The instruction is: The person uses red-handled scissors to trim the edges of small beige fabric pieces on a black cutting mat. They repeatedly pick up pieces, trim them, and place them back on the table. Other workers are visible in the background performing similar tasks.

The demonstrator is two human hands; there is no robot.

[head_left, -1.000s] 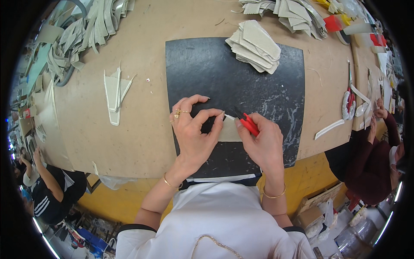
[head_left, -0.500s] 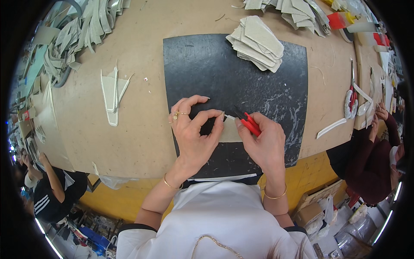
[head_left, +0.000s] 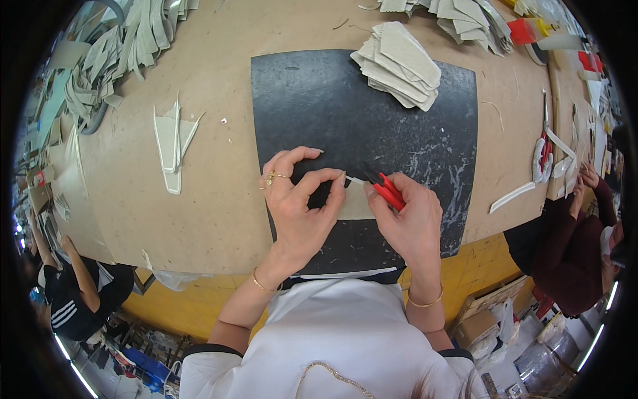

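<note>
Head view: left hand (head_left: pixel 299 206) grip pinched on beige piece (head_left: pixel 353 205), right hand (head_left: pixel 409 223) grip closed around red-handled cutter (head_left: pixel 385 191), over black mat (head_left: pixel 319 106)

White short-sleeved top (dark cuffs), gold bangles, gold ring on left hand (head_left: pixel 299 206).

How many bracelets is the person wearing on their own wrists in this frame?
2. One thin gold bracelet circles the left wrist, below the left hand; the other bracelet circles the right wrist, below the right hand holding the red-handled tool.
</note>
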